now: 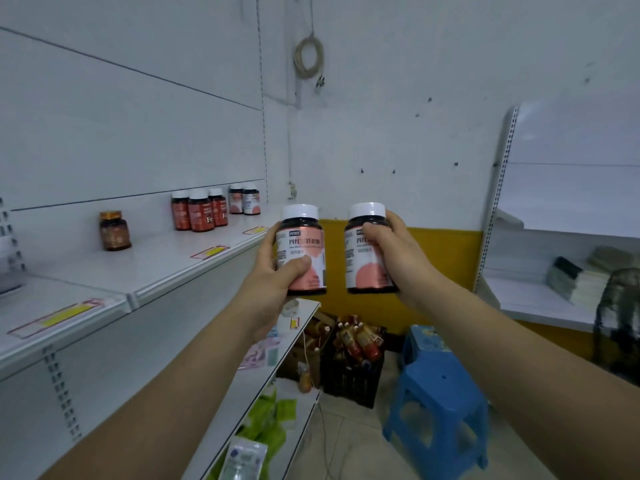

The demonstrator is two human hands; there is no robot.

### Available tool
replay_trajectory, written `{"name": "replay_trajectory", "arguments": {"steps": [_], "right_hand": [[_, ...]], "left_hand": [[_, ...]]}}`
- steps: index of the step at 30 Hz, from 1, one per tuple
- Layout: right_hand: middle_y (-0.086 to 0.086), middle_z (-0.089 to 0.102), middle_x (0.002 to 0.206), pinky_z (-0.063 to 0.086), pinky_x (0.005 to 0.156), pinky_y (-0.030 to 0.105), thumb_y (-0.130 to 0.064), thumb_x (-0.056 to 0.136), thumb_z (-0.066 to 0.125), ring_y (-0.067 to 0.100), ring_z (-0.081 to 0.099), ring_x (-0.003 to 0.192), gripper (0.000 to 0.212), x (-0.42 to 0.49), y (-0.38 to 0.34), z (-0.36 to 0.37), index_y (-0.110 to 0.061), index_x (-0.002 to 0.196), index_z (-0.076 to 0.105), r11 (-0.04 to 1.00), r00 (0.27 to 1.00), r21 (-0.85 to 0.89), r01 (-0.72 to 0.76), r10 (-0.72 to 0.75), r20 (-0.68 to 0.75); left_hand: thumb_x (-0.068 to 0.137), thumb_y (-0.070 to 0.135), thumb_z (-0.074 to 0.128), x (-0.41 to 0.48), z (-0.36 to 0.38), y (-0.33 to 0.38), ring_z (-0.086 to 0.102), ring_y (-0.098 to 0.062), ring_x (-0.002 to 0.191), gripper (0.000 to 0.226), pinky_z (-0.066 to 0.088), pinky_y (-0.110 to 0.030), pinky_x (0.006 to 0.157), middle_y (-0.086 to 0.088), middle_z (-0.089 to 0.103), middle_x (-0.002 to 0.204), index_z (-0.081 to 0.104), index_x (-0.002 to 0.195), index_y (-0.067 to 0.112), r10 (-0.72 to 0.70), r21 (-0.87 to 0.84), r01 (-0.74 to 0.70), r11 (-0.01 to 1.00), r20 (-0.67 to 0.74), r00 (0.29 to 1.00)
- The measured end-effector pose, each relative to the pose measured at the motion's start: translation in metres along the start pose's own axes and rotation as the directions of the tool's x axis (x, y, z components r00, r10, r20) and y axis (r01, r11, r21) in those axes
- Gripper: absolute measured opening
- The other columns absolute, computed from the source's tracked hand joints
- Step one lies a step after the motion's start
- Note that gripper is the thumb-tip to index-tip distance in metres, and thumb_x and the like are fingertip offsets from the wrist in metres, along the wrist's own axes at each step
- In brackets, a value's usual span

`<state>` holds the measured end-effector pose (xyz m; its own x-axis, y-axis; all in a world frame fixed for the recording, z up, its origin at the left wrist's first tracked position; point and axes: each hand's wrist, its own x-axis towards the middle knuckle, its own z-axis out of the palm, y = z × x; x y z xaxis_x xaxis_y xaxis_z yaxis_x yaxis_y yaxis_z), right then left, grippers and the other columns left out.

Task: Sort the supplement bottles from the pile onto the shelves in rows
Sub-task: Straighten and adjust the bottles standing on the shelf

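Evenly, both hands (277,277) (396,258) grip upright white-capped bottles (308,249) (360,271).

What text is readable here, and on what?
"四红…铁软糖": label of the left-hand bottle, one character lost in glare.
"Fe": red bottle on the shelf.
Too blurred or covered: the blue brand badge, the right-hand bottle label, the yellow shelf tags.
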<state>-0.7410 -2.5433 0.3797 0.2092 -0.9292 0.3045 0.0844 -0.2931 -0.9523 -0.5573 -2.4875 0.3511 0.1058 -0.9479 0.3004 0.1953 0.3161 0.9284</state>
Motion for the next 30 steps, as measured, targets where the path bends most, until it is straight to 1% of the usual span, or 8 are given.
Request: {"name": "replay_trajectory", "arguments": {"steps": [3,6,9,13,17,22,26,30], "right_hand": [[0.003,0.067,0.100,0.056,0.059,0.032,-0.031,0.088,0.061,0.017,0.072,0.074,0.034,0.064,0.024,0.000,-0.038,0.118,0.046,1.000,0.999,0.002,0.031,-0.032,0.040],[0.001,0.067,0.101,0.058,0.063,0.034,-0.027,0.086,0.064,0.016,0.072,0.077,0.028,0.138,0.049,0.007,-0.042,0.106,0.051,0.996,0.991,-0.003,0.093,-0.092,0.099],[0.004,0.067,0.104,0.059,0.067,0.037,-0.025,0.086,0.065,0.019,0.072,0.079,0.034,0.217,0.073,0.015,-0.037,0.114,0.051,0.993,0.982,0.008,0.118,-0.118,0.145],[0.005,0.066,0.107,0.059,0.073,0.043,-0.026,0.086,0.067,0.022,0.072,0.082,0.045,0.319,0.099,0.021,-0.036,0.124,0.046,0.994,0.970,-0.002,0.105,-0.102,0.220],[0.005,0.067,0.105,0.059,0.068,0.036,-0.026,0.084,0.069,0.019,0.072,0.080,0.054,0.408,0.116,0.032,-0.032,0.130,0.043,0.993,0.958,-0.001,0.119,-0.115,0.264],[0.001,0.065,0.104,0.058,0.068,0.033,-0.024,0.078,0.071,0.015,0.071,0.078,0.061,0.501,0.145,0.067,-0.036,0.130,0.041,0.991,0.937,0.013,0.132,-0.129,0.326],[-0.003,0.061,0.094,0.055,0.057,0.024,-0.021,0.076,0.071,0.008,0.070,0.068,0.056,0.568,0.173,0.096,-0.037,0.123,0.044,0.987,0.904,0.095,0.130,-0.157,0.398],[0.006,0.063,0.101,0.055,0.059,0.027,-0.021,0.071,0.073,0.016,0.071,0.072,0.065,0.633,0.198,0.114,-0.037,0.126,0.044,0.987,0.840,0.130,0.096,-0.150,0.521]], "left_hand": [[0.084,0.007,0.062,0.062,-0.005,-0.018,0.070,-0.024,0.088,0.057,0.058,-0.044,0.072,-0.007,0.063,0.109,0.041,0.119,0.048,-0.004,0.029,0.004,1.000,-0.012,1.000],[0.079,0.002,0.067,0.132,-0.016,-0.037,0.070,-0.022,0.087,0.067,0.058,-0.040,0.071,-0.007,0.065,0.107,0.037,0.122,0.043,0.018,0.067,-0.013,0.998,-0.073,0.997],[0.075,-0.004,0.069,0.204,-0.033,-0.054,0.069,-0.024,0.090,0.068,0.058,-0.042,0.074,-0.009,0.064,0.110,0.039,0.119,0.039,0.065,0.104,-0.050,0.993,-0.148,0.987],[0.073,-0.007,0.069,0.298,-0.059,-0.067,0.066,-0.028,0.095,0.078,0.057,-0.046,0.075,-0.007,0.062,0.112,0.035,0.130,0.034,0.091,0.131,-0.062,0.989,-0.227,0.970],[0.070,-0.006,0.073,0.372,-0.076,-0.075,0.068,-0.022,0.089,0.077,0.057,-0.033,0.062,-0.003,0.063,0.106,0.037,0.128,0.030,0.125,0.216,-0.051,0.975,-0.340,0.932],[0.068,-0.007,0.074,0.434,-0.098,-0.088,0.065,-0.008,0.073,0.072,0.051,-0.019,0.048,0.004,0.062,0.091,0.036,0.117,0.029,0.161,0.364,0.021,0.931,-0.461,0.873],[0.067,-0.004,0.075,0.473,-0.114,-0.102,0.061,-0.011,0.078,0.070,0.051,-0.026,0.059,0.002,0.061,0.090,0.033,0.114,0.026,0.191,0.489,0.116,0.865,-0.533,0.824],[0.064,-0.002,0.075,0.514,-0.124,-0.115,0.062,-0.015,0.084,0.071,0.055,-0.038,0.075,-0.001,0.061,0.094,0.035,0.115,0.026,0.190,0.523,0.208,0.826,-0.607,0.772]]}}
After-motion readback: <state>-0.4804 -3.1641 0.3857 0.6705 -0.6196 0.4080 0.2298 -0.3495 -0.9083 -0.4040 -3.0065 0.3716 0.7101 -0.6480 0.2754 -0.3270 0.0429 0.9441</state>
